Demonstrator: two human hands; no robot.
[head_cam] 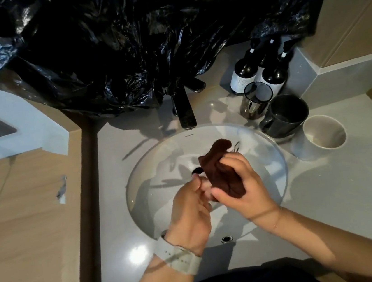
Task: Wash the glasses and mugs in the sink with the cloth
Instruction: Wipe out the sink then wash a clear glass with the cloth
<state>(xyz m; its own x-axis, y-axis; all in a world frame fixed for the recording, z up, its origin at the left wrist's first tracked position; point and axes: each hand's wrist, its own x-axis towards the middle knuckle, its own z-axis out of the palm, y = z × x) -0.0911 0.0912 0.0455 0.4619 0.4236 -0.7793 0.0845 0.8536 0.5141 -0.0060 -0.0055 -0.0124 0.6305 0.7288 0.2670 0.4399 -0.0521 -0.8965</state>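
Left hand (191,213) and right hand (241,188) over the sink (140,194), both grips pinching the brown cloth (222,171) between them.

We get a dim, warm indoor frame, lit from above and behind us. A bright glare spot sits on the counter (137,253) at lower centre. Hard shadows fan across the sink (159,158) mid-frame. The black plastic sheet (131,41) up top loses detail. Wide-angle bending shows at the edges. Slight softness overall, with motion blur on the hands.
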